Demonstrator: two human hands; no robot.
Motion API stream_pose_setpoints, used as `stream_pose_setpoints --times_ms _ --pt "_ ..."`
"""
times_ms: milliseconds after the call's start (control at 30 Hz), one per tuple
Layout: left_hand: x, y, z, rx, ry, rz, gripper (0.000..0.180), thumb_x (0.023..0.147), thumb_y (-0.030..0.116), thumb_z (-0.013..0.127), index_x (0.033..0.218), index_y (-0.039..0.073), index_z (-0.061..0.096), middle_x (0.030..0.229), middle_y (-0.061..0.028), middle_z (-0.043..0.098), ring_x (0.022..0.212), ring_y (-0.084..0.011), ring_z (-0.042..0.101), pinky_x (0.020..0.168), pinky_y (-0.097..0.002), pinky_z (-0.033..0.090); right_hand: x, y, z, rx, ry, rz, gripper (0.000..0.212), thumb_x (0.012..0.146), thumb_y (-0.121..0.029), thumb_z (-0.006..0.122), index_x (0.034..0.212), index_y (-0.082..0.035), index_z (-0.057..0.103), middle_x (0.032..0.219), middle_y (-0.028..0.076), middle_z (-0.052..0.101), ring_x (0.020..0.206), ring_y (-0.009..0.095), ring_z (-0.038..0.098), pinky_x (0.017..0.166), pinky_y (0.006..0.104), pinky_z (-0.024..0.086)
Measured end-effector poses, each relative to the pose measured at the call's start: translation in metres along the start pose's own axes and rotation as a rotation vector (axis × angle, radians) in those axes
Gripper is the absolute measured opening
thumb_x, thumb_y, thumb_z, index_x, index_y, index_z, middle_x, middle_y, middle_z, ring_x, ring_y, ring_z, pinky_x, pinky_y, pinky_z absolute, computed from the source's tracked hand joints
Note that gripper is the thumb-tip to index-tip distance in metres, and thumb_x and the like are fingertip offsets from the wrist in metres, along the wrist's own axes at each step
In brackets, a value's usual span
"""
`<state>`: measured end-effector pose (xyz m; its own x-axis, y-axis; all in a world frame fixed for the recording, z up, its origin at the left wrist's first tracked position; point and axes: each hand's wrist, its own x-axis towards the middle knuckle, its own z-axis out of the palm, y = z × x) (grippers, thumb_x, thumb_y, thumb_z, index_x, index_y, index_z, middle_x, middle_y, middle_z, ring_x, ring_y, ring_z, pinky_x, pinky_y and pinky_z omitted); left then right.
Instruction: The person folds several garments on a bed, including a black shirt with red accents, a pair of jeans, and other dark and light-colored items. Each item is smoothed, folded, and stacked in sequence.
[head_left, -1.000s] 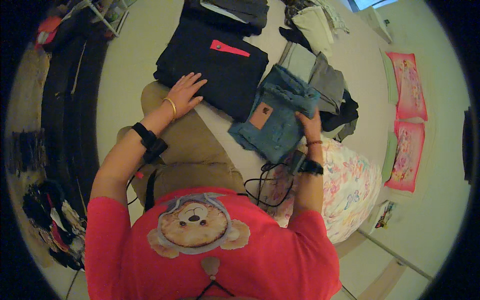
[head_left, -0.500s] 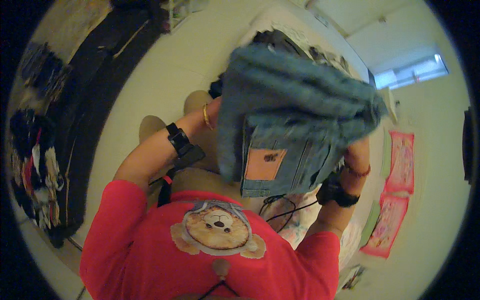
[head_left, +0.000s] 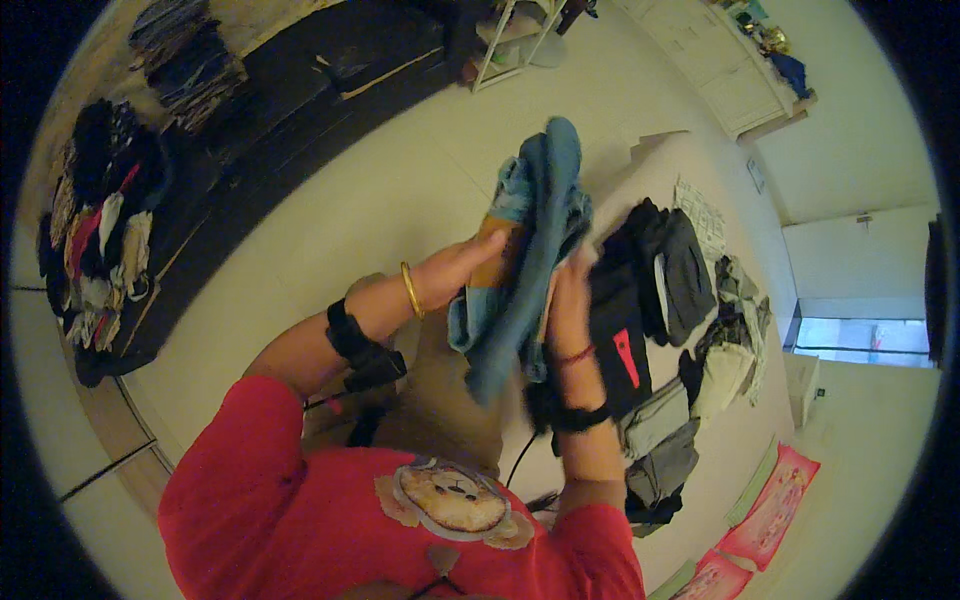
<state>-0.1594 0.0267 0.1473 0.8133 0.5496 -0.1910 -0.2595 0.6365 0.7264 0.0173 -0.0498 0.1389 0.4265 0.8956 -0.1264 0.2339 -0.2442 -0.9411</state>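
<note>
A folded pair of blue jeans (head_left: 548, 200) is held up in front of me, gripped from both sides. My left hand (head_left: 458, 272) clasps its left side, the thumb lying over a tan patch on the denim. On the opposite side, my right hand (head_left: 570, 300) presses against the folds; its fingers are partly blurred and partly behind the cloth. Just right of that hand, folded black clothing (head_left: 612, 300) with a red mark lies on a pale bed-like surface (head_left: 655, 160).
More folded dark trousers (head_left: 685, 275), grey garments (head_left: 665, 465) and a light crumpled cloth (head_left: 722, 375) lie to the right. A long black sofa (head_left: 270, 130) runs along the left, with a clothes heap (head_left: 105, 240) at its end. A white rack (head_left: 515, 45) stands at the far side.
The jeans went from spread wide to a narrow folded bundle, and moved left. My right hand came in toward my left. The view has turned, showing more clothing on the right.
</note>
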Motion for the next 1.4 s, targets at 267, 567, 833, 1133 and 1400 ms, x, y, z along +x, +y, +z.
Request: stream_pose_setpoints --times_ms 267,567,833,1133,1400 --pt "0.079 0.053 -0.033 1.442 0.33 0.313 0.061 0.081 0.019 0.055 0.138 0.019 0.033 0.129 -0.0279 0.036 0.116 -0.0455 0.038 0.101 -0.0434 0.031 0.083 0.016 0.057 0.83 -0.251 0.317 0.063 0.082 -0.03 0.061 0.13 0.001 0.036 0.127 0.009 0.045 0.115 0.025 0.044 0.101 0.0359 0.031" --pt "0.047 0.188 -0.085 0.405 0.371 0.2 0.044 0.092 0.029 0.046 0.131 0.01 0.041 0.122 -0.0162 0.049 0.113 -0.0271 0.048 0.099 -0.0358 0.035 0.16 -0.087 0.099 0.627 -0.213 0.443 0.034 0.087 -0.02 0.055 0.113 0.002 0.055 0.111 0.01 0.058 0.099 0.023 0.053 0.087 0.0323 0.042" --pt "0.004 0.267 -0.068 1.01 0.475 0.254 0.086 0.074 0.034 0.068 0.138 0.002 0.019 0.137 -0.021 0.03 0.125 -0.0329 0.034 0.103 -0.0372 0.031 0.165 -0.212 0.158 0.35 -0.478 0.271 0.047 0.088 -0.032 0.055 0.122 0.0 0.048 0.116 0.006 0.053 0.104 0.018 0.05 0.09 0.0306 0.041" --pt "0.043 0.302 -0.135 0.5 0.734 0.129 0.056 0.07 0.015 0.068 0.118 -0.002 0.045 0.101 -0.0169 0.06 0.093 -0.0272 0.06 0.082 -0.036 0.048 0.215 -0.237 0.192 0.277 -0.794 -0.103 0.07 0.088 -0.057 0.039 0.141 -0.014 0.025 0.15 0.008 0.005 0.133 0.026 0.022 0.096 0.0434 0.038" --pt "0.114 0.32 -0.26 -0.161 0.843 -0.035 0.033 0.072 0.006 0.06 0.103 -0.004 0.056 0.086 -0.0138 0.063 0.08 -0.0216 0.06 0.07 -0.0348 0.049 0.325 -0.222 0.196 0.151 -0.731 -0.091 0.054 0.092 -0.042 0.043 0.135 -0.009 0.038 0.136 0.009 0.039 0.122 0.023 0.039 0.096 0.0347 0.036"
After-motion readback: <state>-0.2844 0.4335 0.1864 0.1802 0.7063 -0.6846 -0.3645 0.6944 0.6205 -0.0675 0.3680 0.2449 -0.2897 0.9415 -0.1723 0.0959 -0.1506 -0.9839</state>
